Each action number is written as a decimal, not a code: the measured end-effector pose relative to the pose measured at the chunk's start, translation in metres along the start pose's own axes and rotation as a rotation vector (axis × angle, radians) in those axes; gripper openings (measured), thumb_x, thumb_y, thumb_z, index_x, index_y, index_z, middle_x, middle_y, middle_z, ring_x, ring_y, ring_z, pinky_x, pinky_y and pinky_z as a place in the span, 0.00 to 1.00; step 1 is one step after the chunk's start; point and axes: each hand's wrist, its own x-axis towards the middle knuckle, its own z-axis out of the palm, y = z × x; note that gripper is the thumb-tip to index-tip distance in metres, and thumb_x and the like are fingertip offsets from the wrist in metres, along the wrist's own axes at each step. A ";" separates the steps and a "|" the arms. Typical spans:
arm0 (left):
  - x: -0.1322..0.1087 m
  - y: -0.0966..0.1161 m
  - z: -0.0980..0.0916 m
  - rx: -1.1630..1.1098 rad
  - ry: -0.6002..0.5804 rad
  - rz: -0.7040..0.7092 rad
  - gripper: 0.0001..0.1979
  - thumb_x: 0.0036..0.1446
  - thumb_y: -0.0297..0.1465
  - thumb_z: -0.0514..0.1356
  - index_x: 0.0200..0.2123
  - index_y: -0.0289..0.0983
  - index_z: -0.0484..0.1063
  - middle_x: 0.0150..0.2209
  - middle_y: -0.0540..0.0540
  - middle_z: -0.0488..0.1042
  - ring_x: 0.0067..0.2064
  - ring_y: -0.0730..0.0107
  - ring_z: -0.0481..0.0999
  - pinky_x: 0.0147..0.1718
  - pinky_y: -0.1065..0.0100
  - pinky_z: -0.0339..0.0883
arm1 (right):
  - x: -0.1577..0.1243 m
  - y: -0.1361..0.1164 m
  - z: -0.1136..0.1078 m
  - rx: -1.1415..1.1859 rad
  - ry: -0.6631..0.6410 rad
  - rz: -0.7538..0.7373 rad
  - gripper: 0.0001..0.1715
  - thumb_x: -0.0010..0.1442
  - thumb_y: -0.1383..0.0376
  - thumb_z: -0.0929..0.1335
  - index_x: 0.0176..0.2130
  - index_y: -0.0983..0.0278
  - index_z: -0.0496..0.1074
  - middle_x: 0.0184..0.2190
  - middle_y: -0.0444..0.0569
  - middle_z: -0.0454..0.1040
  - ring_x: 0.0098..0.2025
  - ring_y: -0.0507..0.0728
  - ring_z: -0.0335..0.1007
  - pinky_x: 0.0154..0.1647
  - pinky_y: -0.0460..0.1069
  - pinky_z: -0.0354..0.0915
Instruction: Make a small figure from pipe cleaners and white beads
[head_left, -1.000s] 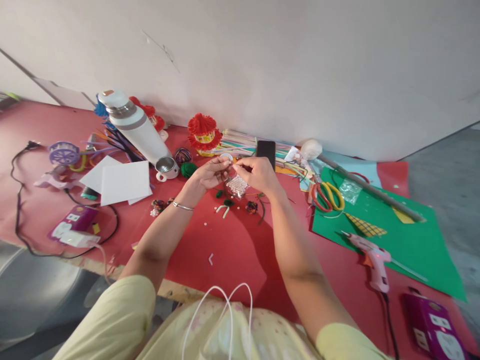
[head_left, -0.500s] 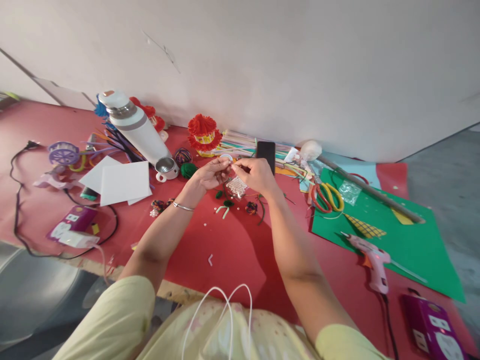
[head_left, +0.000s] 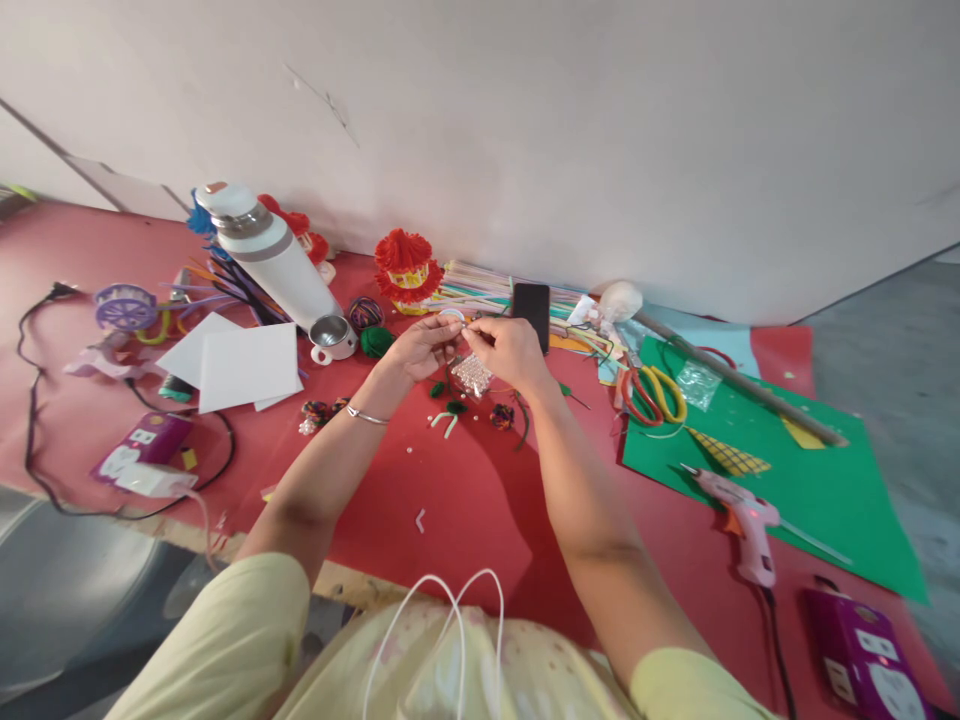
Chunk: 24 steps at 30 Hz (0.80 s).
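Observation:
My left hand (head_left: 422,347) and my right hand (head_left: 508,348) meet above the red table cover (head_left: 480,500), both pinched around a small clear bag of white beads (head_left: 472,375) that hangs between them. A small white ring (head_left: 452,314) shows just above the fingertips. A thin bangle sits on my left wrist. Below the hands lie small green and multicoloured pom-poms (head_left: 502,414) and a bent white straw piece (head_left: 447,422).
A white flask (head_left: 270,252) and a small metal cup (head_left: 333,336) stand at the left, beside white paper sheets (head_left: 244,365). A black phone (head_left: 531,305), scissors (head_left: 652,392), a green sheet (head_left: 817,480), a pink glue gun (head_left: 742,520) and a purple power strip (head_left: 862,650) lie to the right.

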 end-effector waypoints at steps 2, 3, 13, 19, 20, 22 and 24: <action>-0.001 0.000 0.001 0.039 -0.007 0.023 0.09 0.51 0.27 0.75 0.32 0.33 0.78 0.26 0.49 0.77 0.23 0.78 0.74 0.24 0.76 0.67 | 0.001 0.002 0.001 0.012 0.000 0.014 0.16 0.68 0.56 0.68 0.37 0.61 0.83 0.27 0.47 0.79 0.28 0.53 0.68 0.33 0.49 0.55; -0.002 0.000 0.002 0.060 -0.007 0.044 0.10 0.50 0.28 0.75 0.32 0.33 0.78 0.27 0.49 0.77 0.24 0.78 0.74 0.23 0.77 0.66 | 0.001 0.004 0.001 0.036 0.004 0.025 0.15 0.67 0.57 0.68 0.38 0.62 0.83 0.27 0.47 0.79 0.28 0.54 0.68 0.33 0.49 0.57; -0.008 0.001 0.017 0.259 0.037 0.259 0.10 0.49 0.32 0.76 0.31 0.36 0.81 0.28 0.48 0.78 0.25 0.79 0.71 0.20 0.76 0.57 | 0.002 0.020 0.003 0.894 -0.201 0.193 0.28 0.61 0.54 0.72 0.59 0.57 0.76 0.56 0.50 0.79 0.49 0.57 0.78 0.42 0.50 0.74; -0.008 0.001 0.017 0.352 0.053 0.300 0.10 0.48 0.33 0.76 0.31 0.35 0.82 0.38 0.44 0.82 0.23 0.81 0.68 0.19 0.74 0.53 | 0.005 0.024 0.012 0.883 -0.183 0.323 0.25 0.56 0.51 0.76 0.48 0.62 0.82 0.40 0.50 0.83 0.36 0.53 0.75 0.35 0.47 0.70; -0.009 0.002 0.017 0.351 0.056 0.307 0.10 0.48 0.33 0.76 0.30 0.35 0.81 0.41 0.43 0.82 0.23 0.83 0.67 0.18 0.74 0.52 | 0.006 0.025 0.013 0.865 -0.182 0.315 0.24 0.55 0.51 0.77 0.46 0.63 0.83 0.36 0.48 0.82 0.34 0.52 0.73 0.35 0.47 0.69; -0.009 0.005 0.018 0.375 0.048 0.322 0.11 0.48 0.34 0.75 0.28 0.34 0.80 0.46 0.42 0.82 0.23 0.84 0.66 0.18 0.74 0.52 | 0.007 0.026 0.015 0.822 -0.189 0.281 0.22 0.56 0.52 0.76 0.44 0.64 0.83 0.32 0.47 0.80 0.31 0.51 0.71 0.34 0.47 0.66; -0.011 0.014 0.014 0.484 0.046 0.333 0.10 0.49 0.35 0.74 0.29 0.34 0.81 0.46 0.41 0.82 0.24 0.82 0.67 0.20 0.74 0.54 | 0.007 0.028 0.016 0.742 -0.201 0.244 0.18 0.59 0.54 0.74 0.42 0.65 0.82 0.29 0.45 0.78 0.30 0.51 0.69 0.32 0.47 0.64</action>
